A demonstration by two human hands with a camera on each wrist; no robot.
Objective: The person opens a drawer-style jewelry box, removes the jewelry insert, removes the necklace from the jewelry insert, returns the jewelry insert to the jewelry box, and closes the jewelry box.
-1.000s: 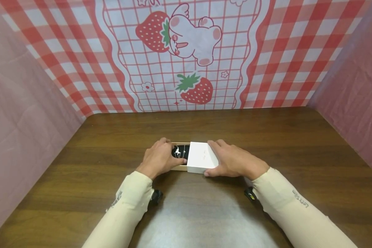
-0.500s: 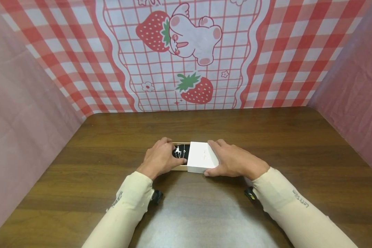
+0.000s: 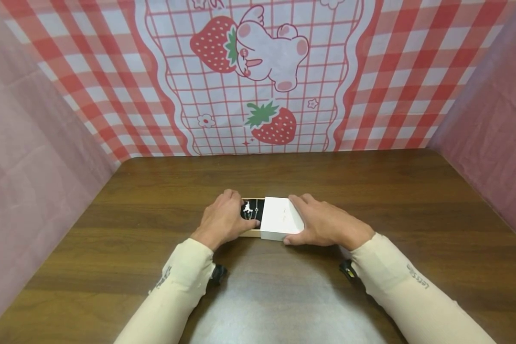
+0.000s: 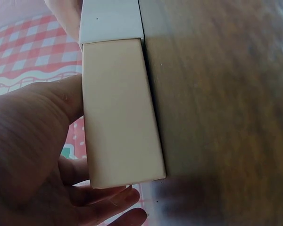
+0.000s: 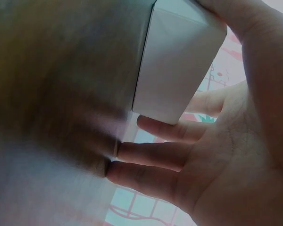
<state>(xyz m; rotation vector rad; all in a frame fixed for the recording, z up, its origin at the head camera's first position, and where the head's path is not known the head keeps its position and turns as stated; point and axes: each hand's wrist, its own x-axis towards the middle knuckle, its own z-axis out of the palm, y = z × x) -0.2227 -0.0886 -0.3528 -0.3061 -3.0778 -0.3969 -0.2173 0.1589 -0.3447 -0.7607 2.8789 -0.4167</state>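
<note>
Three hanging cloths enclose the scene: a red-and-white checked backdrop printed with strawberries, a pink left drape and a pink right drape. Between them lies a brown wood-grain worktop. Two cream sleeves, the left sleeve and the right sleeve, slant inward and away from the body, so both wrists point toward the middle. The right hand grips the right end of a white box cover, thumb along the near side and fingers at the far side, with two fingertips reaching down to the worktop. The left hand spans the tan tray that juts from the cover's left end, holding it between the thumb at the near side and the fingers beyond. Box and tray rest on the worktop, midway between the arms. A black device sits at each wrist, left device and right device. Inside the tray is black lining, its left part blocked by the left hand. Smallest is silvery jewellery on that lining, apparently fine chains with a charm, though too small to be sure.
</note>
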